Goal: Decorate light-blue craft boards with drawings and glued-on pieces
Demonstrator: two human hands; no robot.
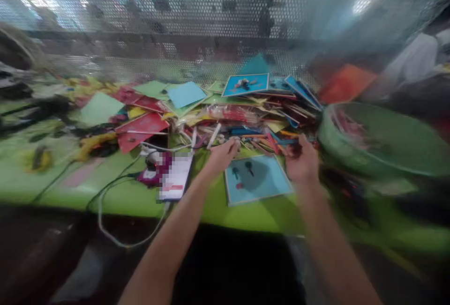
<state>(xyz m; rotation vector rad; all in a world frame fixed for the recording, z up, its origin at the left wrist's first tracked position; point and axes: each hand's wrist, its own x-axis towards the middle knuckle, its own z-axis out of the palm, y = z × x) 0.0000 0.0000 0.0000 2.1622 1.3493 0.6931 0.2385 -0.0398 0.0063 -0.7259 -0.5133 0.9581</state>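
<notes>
A light blue card (262,185) with small dark green and pink shapes on it lies on the green table in front of me. At the card's upper left edge is my left hand (224,154), its fingers pressed together beside a heap of sticks and pens; what they hold, if anything, is too small to name. My right hand (302,160) is by the card's right edge, its fingers curled around something small and dark that I cannot make out. The picture is blurred by motion.
A phone (177,178) and cables lie left of the card. Behind it are piled coloured papers, pens and a framed blue picture (246,85). A large green basin (379,167) stands at the right, yellow tape (37,159) at the far left.
</notes>
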